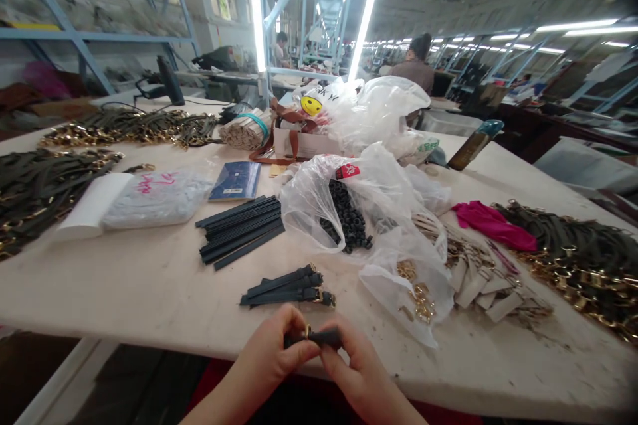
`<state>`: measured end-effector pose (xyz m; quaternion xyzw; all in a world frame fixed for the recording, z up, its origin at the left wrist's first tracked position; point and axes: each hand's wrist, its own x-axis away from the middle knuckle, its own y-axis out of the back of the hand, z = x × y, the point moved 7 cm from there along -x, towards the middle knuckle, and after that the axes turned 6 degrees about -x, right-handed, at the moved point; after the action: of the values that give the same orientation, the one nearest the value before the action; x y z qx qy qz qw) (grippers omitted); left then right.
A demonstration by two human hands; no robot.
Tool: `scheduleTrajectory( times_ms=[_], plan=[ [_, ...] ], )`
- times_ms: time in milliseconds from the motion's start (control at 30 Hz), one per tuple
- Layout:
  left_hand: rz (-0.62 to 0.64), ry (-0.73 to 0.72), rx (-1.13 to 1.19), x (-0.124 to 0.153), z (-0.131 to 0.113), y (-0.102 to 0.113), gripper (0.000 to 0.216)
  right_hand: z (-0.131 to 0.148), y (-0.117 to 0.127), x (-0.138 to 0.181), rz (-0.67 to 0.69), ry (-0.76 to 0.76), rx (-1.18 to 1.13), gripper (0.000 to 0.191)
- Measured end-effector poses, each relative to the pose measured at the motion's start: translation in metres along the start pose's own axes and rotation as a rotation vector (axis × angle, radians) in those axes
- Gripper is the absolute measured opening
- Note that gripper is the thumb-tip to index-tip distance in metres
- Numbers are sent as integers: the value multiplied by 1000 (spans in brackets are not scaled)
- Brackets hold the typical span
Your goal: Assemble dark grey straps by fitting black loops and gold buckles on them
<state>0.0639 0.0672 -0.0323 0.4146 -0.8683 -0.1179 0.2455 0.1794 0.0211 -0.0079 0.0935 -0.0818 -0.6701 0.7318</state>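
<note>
Close to the table's front edge, my left hand point(285, 345) and my right hand point(346, 353) pinch a short dark strap point(326, 337) between them. A bit of gold metal, probably a buckle, shows on the strap by my left fingertips; the fingers cover most of the rest. Just beyond my hands lies a small pile of dark straps with gold buckles point(286, 287). Behind that pile is a stack of plain dark strips point(242, 229). To the right, an open plastic bag point(319, 179) holds many small black loops point(349, 219), and another bag contains gold buckles point(423, 302).
Bundles of buckled straps point(588, 265) and beige straps point(478, 279) cover the right side, beside a pink cloth point(493, 222). On the left are more straps point(44, 186), a wrapped white packet point(154, 199) and a blue booklet point(235, 180). A bottle point(473, 146) stands at the back right.
</note>
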Motion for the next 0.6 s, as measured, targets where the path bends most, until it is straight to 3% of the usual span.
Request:
scheduleTrajectory(
  times_ms=[100, 200, 233, 300, 433, 600],
  plan=[
    [35, -72, -53, -3, -15, 0, 38, -2, 24, -23, 72, -26, 138, 16],
    [109, -69, -32, -7, -19, -7, 26, -10, 71, -63, -138, -56, 536, 26],
    [109, -41, -8, -9, -16, -8, 24, -15, 83, -77, -189, -96, 728, 24],
    [83, 7, 41, -14, -7, -8, 25, -28, 98, -102, -245, -150, 882, 18],
    [74, 28, 96, -19, 6, -6, 27, -53, 102, -126, -270, -237, 1022, 15],
    [73, 60, 106, -19, 10, -5, 29, -63, 96, -128, -222, -235, 1072, 18]
  ],
)
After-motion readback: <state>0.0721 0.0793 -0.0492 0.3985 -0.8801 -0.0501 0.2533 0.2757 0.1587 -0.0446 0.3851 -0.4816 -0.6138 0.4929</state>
